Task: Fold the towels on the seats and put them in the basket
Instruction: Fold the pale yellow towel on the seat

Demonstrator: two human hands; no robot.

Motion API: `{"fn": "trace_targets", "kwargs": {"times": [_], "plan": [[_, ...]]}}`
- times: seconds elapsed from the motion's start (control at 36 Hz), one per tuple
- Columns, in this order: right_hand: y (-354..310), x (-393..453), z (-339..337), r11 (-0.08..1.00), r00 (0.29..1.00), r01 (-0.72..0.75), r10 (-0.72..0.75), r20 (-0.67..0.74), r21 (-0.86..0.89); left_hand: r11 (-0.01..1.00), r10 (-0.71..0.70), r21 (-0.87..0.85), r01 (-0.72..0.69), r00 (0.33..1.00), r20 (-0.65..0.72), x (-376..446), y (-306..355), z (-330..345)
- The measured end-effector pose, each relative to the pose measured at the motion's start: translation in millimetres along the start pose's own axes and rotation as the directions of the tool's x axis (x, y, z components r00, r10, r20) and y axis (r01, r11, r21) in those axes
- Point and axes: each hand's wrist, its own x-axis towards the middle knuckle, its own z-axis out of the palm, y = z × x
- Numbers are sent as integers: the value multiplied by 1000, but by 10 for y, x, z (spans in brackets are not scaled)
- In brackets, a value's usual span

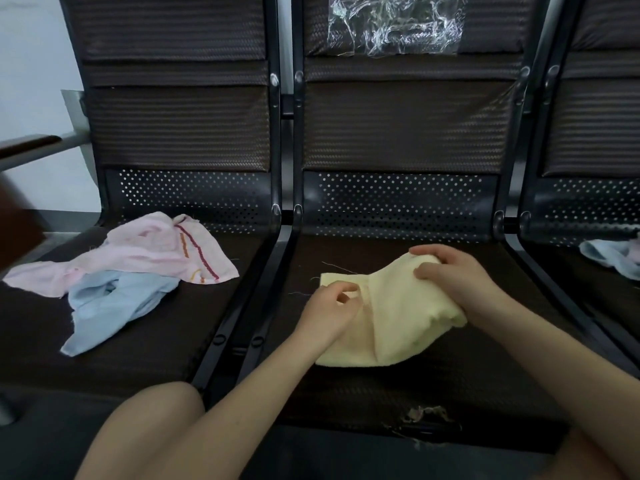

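Observation:
A pale yellow towel [391, 320] lies partly folded on the middle seat [381, 386]. My left hand [329, 306] pinches its left part with curled fingers. My right hand [450, 275] grips the raised far right edge of the same towel, lifting a fold. On the left seat [145, 341] a pink towel with red and orange stripes [145, 254] lies crumpled, partly over a light blue towel [114, 306]. Another light blue cloth [613, 258] shows at the right edge on the right seat. No basket is in view.
Dark seat backs [408, 126] with perforated metal panels rise behind the seats. Black metal frame rails [242, 306] separate the seats. Crumpled clear plastic [394, 22] hangs on the middle backrest. The middle seat's front edge is torn [422, 417]. My knee [156, 427] is at the lower left.

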Motion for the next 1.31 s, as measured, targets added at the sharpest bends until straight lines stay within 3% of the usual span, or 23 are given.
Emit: {"fn": "trace_targets", "kwargs": {"times": [0.06,0.11,0.19,0.28,0.39,0.53,0.58,0.67,0.86,1.0,1.11,1.19,1.31], "plan": [[-37,-6,-21,988,997,75,-78,-16,-134,990,-51,-131,50,999,-1,12,19,-21],[-93,-22,16,979,994,101,-90,66,-180,946,-124,-303,115,992,-10,29,51,-26],[-152,-62,118,992,929,-45,-1,370,115,864,-216,-467,188,976,-6,70,83,-39],[-152,-53,229,977,904,-87,-4,428,192,913,-165,-377,158,986,14,68,43,-55],[-17,14,359,997,966,-68,78,246,-46,972,-54,-227,63,997,48,80,-25,-15],[213,60,354,960,972,-127,171,163,-248,954,12,-299,-1,999,34,127,23,-40],[248,87,373,964,961,-200,228,158,-177,964,-8,-263,25,998,65,133,6,-20],[319,128,420,953,931,-303,300,209,-19,995,-56,-70,65,991,120,99,-44,48],[424,152,480,914,906,-351,277,321,203,989,-80,125,74,996,37,67,-64,59],[393,75,567,934,929,-321,277,244,160,946,-39,319,58,997,-64,-27,-168,14],[221,-113,581,978,979,-158,136,155,140,979,-30,200,25,999,21,-183,-104,-9],[32,-252,527,993,990,-14,-3,143,116,996,-79,-29,82,992,99,-285,-51,-87],[-257,-394,475,985,977,98,-122,177,140,951,-103,-284,122,991,83,-375,33,-250]]}}
